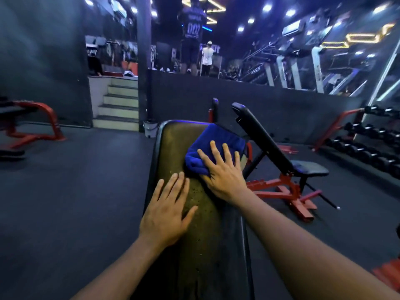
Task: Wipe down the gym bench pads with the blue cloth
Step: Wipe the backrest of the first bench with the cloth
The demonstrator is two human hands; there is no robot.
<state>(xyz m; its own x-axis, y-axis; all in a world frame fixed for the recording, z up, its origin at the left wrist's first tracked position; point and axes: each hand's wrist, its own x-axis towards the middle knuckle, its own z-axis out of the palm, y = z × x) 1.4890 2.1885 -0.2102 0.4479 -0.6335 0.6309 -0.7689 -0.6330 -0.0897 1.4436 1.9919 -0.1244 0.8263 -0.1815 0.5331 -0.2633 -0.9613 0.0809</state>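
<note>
Blue cloth (pixel 214 146) under flat right hand (pixel 223 172) on bench pad (pixel 173 144); left hand (pixel 166 215) flat beside, fingers straight

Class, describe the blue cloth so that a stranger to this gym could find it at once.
Start at the long brown pad running down the middle of the view. Near its far end, the right hand presses flat on the cloth. It is the only bright blue, folded fabric among black and red equipment.

cloth (pixel 213 148) deep blue. bench pad (pixel 173 148) worn brownish-olive w/ pale specks, black edge. 2nd bench (pixel 270 144) black pads, red frame. floor (pixel 75 180) dark grey. rack frame (pixel 331 128) red, dumbbells (pixel 368 148) black. stairs (pixel 118 102) pale grey.
</note>
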